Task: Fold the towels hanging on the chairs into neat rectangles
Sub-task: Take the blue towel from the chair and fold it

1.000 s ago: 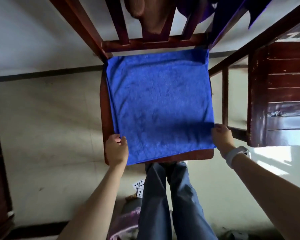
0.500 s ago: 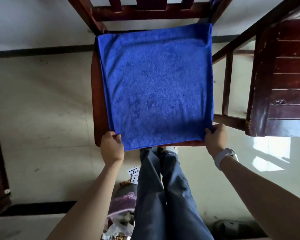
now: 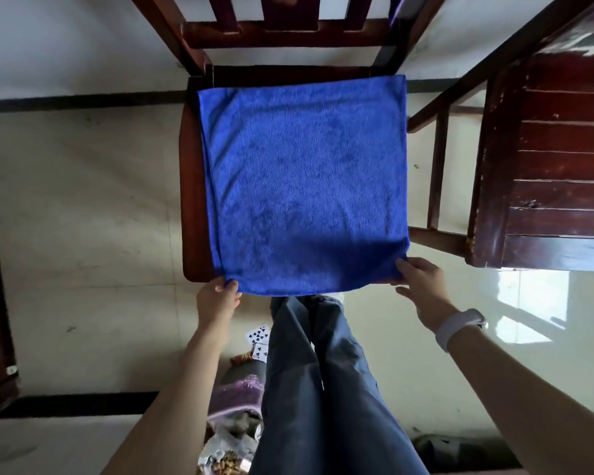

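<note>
We find no words, brands or labels that we can read anywhere; the only signs are dark pips on two playing cards [image 3: 258, 341] lying on the floor [image 3: 83, 269], their corner marks too small to read.

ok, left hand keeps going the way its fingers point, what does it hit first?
The left hand already pinches the near left corner of the blue towel; pointing away from the body, it would likely run over towel and chair seat, then the backrest rail. Depth unclear.
</note>
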`<state>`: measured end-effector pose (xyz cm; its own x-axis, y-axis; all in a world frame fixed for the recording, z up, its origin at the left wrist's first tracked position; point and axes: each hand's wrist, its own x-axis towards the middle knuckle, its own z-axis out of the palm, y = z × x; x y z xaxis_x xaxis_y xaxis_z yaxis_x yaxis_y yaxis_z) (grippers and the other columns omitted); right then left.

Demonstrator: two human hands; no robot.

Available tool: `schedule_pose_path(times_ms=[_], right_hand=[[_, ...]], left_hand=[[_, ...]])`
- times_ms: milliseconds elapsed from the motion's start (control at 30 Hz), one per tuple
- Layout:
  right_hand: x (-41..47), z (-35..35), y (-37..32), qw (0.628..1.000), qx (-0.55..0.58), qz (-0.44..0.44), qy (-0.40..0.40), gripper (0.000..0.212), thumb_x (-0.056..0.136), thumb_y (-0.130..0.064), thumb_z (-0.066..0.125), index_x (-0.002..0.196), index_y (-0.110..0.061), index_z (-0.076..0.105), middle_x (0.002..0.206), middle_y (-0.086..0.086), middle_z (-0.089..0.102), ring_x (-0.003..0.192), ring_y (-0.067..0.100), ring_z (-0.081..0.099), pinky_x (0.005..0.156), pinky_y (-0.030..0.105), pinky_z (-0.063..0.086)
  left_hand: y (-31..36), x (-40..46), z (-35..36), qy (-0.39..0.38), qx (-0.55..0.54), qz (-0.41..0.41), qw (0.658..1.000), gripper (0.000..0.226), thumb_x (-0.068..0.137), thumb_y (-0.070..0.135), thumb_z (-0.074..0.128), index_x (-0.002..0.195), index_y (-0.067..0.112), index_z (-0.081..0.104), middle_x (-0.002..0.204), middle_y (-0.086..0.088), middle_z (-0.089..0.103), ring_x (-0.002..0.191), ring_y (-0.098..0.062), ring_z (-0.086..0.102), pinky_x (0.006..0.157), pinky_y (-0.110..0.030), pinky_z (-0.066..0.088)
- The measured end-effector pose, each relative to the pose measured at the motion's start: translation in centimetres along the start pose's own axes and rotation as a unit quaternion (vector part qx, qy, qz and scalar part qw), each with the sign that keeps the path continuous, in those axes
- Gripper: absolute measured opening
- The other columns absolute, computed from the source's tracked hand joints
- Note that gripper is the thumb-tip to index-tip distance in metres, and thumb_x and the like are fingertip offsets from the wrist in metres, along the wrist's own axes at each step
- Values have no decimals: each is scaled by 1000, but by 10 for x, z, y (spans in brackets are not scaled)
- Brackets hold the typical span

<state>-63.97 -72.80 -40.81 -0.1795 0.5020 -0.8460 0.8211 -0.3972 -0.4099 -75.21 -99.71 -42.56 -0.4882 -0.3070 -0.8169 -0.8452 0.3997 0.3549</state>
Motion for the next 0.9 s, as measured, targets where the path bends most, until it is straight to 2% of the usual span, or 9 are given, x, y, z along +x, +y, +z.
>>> schedule_pose_path(times_ms=[100, 233, 333, 400, 500, 600, 667, 767, 900], right_hand=[[0, 1, -50, 998, 31, -49, -26, 28, 88, -4, 52, 62, -12, 51, 60, 8, 47, 38, 8, 48, 58, 28, 41], [-17, -4, -127, 978, 151, -132, -62, 22, 89, -16, 54, 68, -21, 56, 62, 0, 53, 53, 11, 52, 65, 35, 42], [-26, -10, -156, 931, 290, -215, -50, 21, 91, -9, 50, 72, -16, 54, 59, -5, 55, 51, 8, 50, 56, 22, 43], [-20, -9, -144, 940, 271, -208, -8, 20, 91, -9, 51, 72, -16, 54, 62, -2, 53, 50, 7, 48, 56, 22, 46], [2, -8, -86, 979, 170, -113, 25, 18, 88, -11, 55, 70, -15, 56, 65, 4, 48, 52, 10, 50, 72, 36, 52], [18, -12, -22, 995, 102, 1, 21, 25, 87, 0, 53, 64, -10, 54, 55, 5, 52, 40, 6, 51, 51, 16, 48], [23, -14, 5, 998, 43, 40, 30, 25, 86, 1, 54, 62, -9, 54, 50, 5, 53, 43, 11, 49, 49, 18, 43], [25, -15, 21, 998, -8, 44, 42, 11, 86, -6, 58, 75, -8, 59, 64, 8, 54, 58, 18, 47, 59, 24, 41], [27, -10, 21, 997, -59, 1, 43, 3, 86, -11, 59, 85, -8, 60, 71, 5, 56, 76, 23, 52, 78, 38, 46]], left_hand=[[52, -9, -6, -55, -135, -1, 989, 14, 92, 5, 50, 104, 12, 49, 76, -3, 51, 65, -15, 52, 56, -17, 51], [134, -24, -29, -94, -271, 113, 951, 16, 93, 6, 47, 81, 16, 53, 67, 0, 54, 56, -7, 56, 62, -19, 52], [159, -32, -46, -175, -333, 186, 908, 24, 92, 7, 48, 79, 21, 62, 68, 9, 64, 62, -3, 58, 68, -17, 50], [151, -28, -46, -177, -315, 177, 915, 28, 91, 5, 48, 76, 21, 64, 66, 11, 64, 63, -2, 58, 67, -15, 50], [106, -9, -38, -89, -252, 64, 961, 11, 90, 2, 52, 88, 12, 58, 61, 7, 66, 57, -4, 61, 60, -14, 52], [49, 15, -28, -33, -128, -27, 991, 14, 88, 6, 57, 100, 11, 55, 40, 12, 59, 40, 3, 55, 56, -13, 49], [21, 26, -22, -2, -67, -42, 997, 17, 86, 9, 60, 103, 11, 58, 35, 11, 54, 35, 3, 51, 48, -10, 45], [2, 31, -17, 39, -35, -35, 998, 20, 85, 13, 64, 104, 7, 63, 41, 9, 56, 41, 1, 52, 45, -13, 43], [1, 30, -13, 57, -59, -21, 996, 18, 84, 10, 64, 101, 5, 63, 69, -5, 57, 51, -3, 55, 54, -15, 48]])
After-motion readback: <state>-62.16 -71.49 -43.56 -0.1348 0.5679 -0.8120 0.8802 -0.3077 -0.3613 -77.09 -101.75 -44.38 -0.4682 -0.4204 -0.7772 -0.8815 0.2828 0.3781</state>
